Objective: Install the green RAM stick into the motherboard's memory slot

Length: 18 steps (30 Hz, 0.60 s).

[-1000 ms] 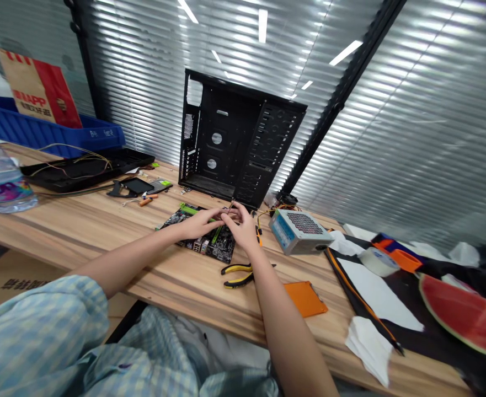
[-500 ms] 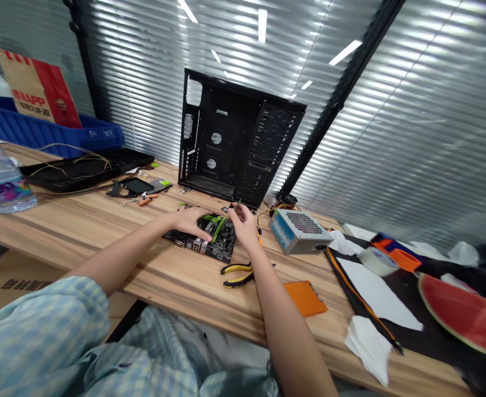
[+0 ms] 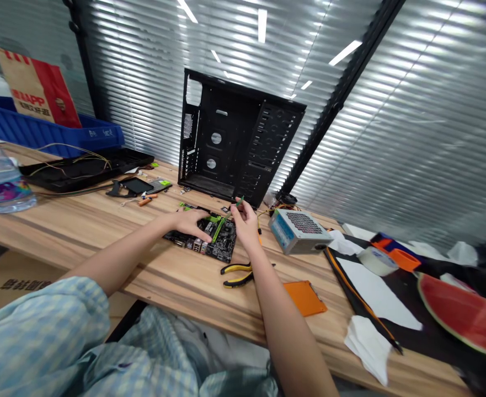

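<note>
Basically, left hand point(image 3: 187, 222) over motherboard point(image 3: 227, 241), fingers splayed apart; right hand point(image 3: 247, 221) — fingertips clamped on slim green-ended tool point(image 3: 240, 202); yellow-black pliers point(image 3: 238, 283) lying near motherboard.

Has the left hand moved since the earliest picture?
Yes: judged against the black computer case, the left hand has moved leftward, away from the right hand.

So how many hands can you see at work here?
2: the left hand spread over the circuit board, and the right hand by its right side, holding a thin tool with a green end. No other hand shows.
</note>
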{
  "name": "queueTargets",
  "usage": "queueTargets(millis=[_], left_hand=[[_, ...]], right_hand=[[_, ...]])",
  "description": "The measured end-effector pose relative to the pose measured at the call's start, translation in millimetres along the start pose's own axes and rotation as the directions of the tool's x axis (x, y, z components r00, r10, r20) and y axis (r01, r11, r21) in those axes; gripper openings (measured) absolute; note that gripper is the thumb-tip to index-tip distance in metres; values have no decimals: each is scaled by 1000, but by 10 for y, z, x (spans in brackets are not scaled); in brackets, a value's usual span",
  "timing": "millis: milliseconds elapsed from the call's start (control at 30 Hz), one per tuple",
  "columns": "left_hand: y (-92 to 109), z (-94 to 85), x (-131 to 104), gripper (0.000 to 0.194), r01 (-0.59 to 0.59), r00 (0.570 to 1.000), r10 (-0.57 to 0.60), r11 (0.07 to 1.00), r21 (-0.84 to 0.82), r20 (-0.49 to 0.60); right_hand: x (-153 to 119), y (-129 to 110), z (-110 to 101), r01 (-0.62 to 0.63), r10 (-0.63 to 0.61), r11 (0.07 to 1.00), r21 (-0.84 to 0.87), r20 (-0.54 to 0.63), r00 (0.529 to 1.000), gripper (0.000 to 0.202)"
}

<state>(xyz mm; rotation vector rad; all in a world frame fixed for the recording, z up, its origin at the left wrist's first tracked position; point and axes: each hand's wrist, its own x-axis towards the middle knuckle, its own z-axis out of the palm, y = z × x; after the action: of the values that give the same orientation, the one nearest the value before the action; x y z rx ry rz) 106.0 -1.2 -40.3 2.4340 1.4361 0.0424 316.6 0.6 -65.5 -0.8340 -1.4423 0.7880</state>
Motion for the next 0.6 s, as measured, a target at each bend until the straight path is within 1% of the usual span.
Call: queueTargets(millis=[100, 233, 500, 600], left_hand=[[32, -21, -15, 109, 5, 1000, -6, 1000, 3, 25], [65, -31, -30, 111, 23, 999, -24, 999, 30, 44], [90, -11, -40, 109, -2, 999, 0, 999, 52, 37], [74, -1, -32, 109, -2, 999, 1, 999, 48, 35]], right_hand=[[0, -12, -13, 16, -16, 1000, 4, -18, 1000, 47], [8, 38, -26, 7, -6, 1000, 17, -29, 1000, 46], [18, 78, -35, -20, 21, 1000, 8, -40, 999, 50], [10, 71, -32, -9, 9, 1000, -5, -35, 999, 49]])
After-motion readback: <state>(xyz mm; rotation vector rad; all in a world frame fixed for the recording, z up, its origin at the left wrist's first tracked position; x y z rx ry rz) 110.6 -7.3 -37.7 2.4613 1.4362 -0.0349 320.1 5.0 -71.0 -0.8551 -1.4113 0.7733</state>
